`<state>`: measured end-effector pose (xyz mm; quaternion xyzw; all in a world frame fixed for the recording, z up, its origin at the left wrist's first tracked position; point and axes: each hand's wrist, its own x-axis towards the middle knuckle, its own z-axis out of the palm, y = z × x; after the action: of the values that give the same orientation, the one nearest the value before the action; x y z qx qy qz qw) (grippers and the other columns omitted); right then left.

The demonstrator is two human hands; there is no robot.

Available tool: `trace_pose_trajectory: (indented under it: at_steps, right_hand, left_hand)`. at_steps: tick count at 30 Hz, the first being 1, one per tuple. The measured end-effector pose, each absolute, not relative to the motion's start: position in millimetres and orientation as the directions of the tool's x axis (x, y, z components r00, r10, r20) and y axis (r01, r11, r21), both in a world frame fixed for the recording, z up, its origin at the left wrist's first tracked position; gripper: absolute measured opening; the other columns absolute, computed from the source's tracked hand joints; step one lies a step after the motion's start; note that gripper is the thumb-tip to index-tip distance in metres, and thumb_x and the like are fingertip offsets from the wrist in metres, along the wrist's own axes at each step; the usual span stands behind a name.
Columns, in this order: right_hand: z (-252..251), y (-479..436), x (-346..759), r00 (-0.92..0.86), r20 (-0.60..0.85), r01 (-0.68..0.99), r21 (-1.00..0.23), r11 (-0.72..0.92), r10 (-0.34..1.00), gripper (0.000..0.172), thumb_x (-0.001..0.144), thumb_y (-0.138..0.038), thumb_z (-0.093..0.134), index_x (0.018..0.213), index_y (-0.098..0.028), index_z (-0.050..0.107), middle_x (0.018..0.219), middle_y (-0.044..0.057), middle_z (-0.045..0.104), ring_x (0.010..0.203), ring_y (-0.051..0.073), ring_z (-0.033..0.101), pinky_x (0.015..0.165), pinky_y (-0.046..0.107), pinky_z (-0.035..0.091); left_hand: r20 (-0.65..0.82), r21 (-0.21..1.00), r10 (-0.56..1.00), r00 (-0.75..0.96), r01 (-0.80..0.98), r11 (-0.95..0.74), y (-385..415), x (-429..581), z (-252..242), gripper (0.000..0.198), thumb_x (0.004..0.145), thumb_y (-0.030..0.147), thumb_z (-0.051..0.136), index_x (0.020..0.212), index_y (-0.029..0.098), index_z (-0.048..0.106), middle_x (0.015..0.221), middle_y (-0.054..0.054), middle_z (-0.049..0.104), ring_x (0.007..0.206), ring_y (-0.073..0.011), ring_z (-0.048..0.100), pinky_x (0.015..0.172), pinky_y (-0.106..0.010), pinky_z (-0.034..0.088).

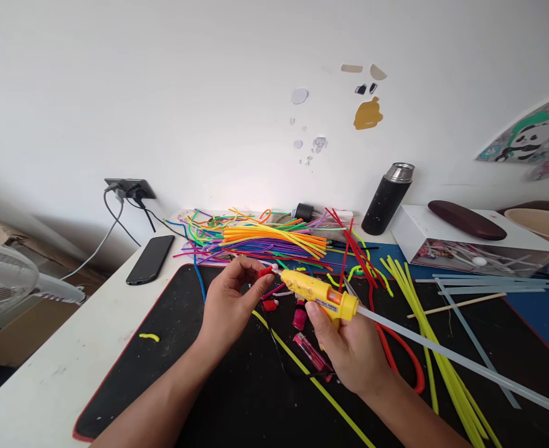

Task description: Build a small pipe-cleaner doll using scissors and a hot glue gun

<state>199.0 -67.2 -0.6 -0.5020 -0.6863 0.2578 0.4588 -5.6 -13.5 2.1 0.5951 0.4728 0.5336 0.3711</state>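
Observation:
My left hand [232, 302] pinches a small red fuzzy piece [264, 272] with a white tip between thumb and fingers. In my right hand [351, 348] is a yellow hot glue gun [319, 292], its nozzle touching or very close to the white tip. A long translucent glue stick [442, 348] sticks out of the gun's back end. Below the nozzle lie another small red piece [269, 305] and a magenta-and-black piece [299, 315]. A pink lighter [312, 354] rests on the black mat [162, 386] under my right hand.
A heap of coloured pipe cleaners [274, 239] lies along the wall. Yellow-green pipe cleaners [436, 348] and loose glue sticks [480, 348] spread at right. A black thermos [387, 199] stands by a white box [470, 239]. A phone [150, 260] and a fan [8, 270] are at left.

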Motion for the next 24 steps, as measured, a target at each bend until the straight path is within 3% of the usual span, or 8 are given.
trace_pose_trajectory:
  at_steps: [24]
  right_hand:
    - [1.3, -67.5, 198.9, -0.085, 0.417, 0.473, -0.782, 0.405, 0.905, 0.041, 0.106, -0.040, 0.051, 0.068, -0.024, 0.048, 0.051, -0.005, 0.044, 0.046, 0.013, 0.047, 0.052, 0.027, 0.040]
  left_hand:
    - [0.303, 0.936, 0.953, -0.016, 0.193, -0.294, -15.0, -6.0, 4.1, 0.018, 0.089, 0.036, 0.079, 0.093, 0.021, 0.068, 0.087, -0.002, 0.070, 0.079, -0.0170, 0.064, 0.072, -0.027, 0.052]
